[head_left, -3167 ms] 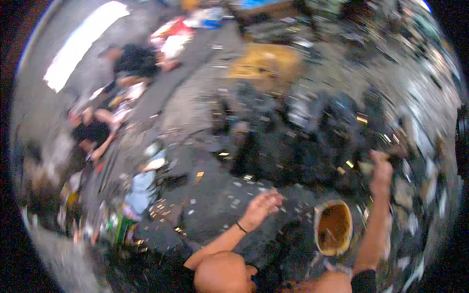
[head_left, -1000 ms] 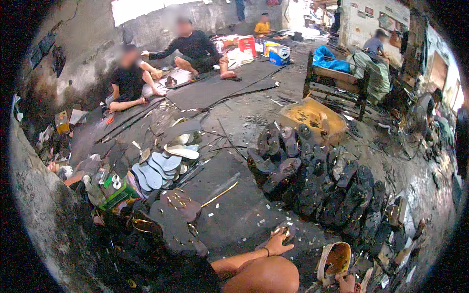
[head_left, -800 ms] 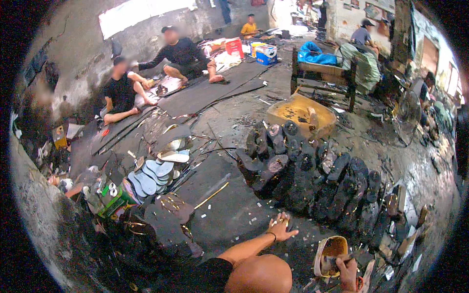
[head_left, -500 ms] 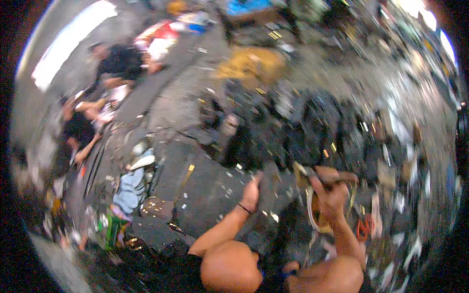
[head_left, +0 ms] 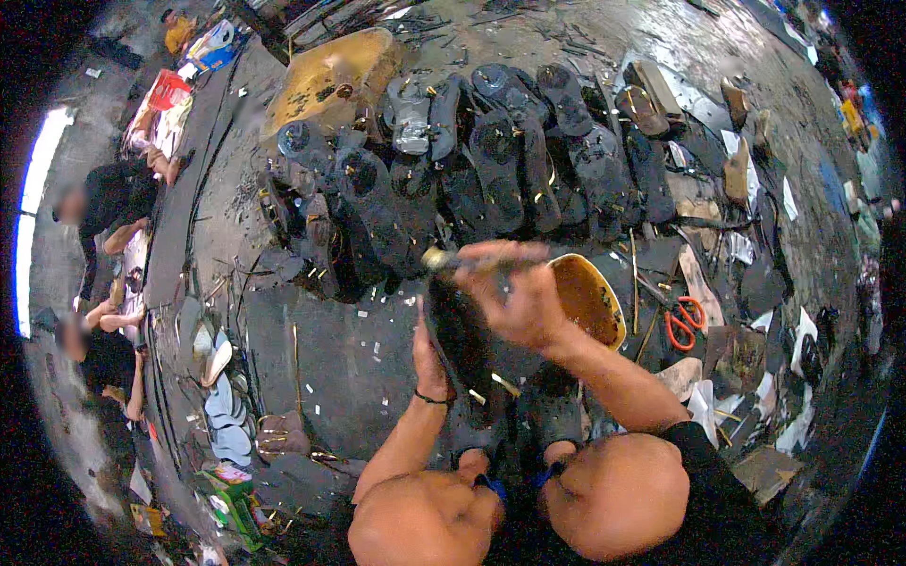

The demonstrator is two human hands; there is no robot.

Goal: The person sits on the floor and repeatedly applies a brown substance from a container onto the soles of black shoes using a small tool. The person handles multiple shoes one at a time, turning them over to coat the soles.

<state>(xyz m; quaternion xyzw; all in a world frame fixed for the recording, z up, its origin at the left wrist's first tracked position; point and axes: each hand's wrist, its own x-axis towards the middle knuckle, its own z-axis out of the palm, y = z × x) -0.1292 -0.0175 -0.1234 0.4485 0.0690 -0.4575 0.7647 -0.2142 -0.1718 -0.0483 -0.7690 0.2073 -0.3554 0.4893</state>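
So the dark sole (head_left: 461,338) is pretty much mid-view, stood roughly upright along its length, just above the knees. Left hand (head_left: 430,363) has it: the grip's closed along the sole's left edge, though some of the fingers are hidden behind it. Right hand (head_left: 517,300) is a bit blurry, but its grip is curled round a brush (head_left: 464,259), handle across the fingers, pale tip poking out left at the sole's 11 o'clock. Can't tell if bristles and sole actually touch.

Going outward from the sole: tub of brown stuff (head_left: 602,288) between 2 and 3 o'clock, right beside the right wrist; orange-handled scissors (head_left: 685,324) further out at 3. Big cluster of dark soles (head_left: 495,174) round 12 to 1, amber tray (head_left: 294,94) at 11. Light-blue soles (head_left: 226,410) between 8 and 9, green box (head_left: 234,509) near 8. Two people (head_left: 109,203) sit well off around 9 and 10.
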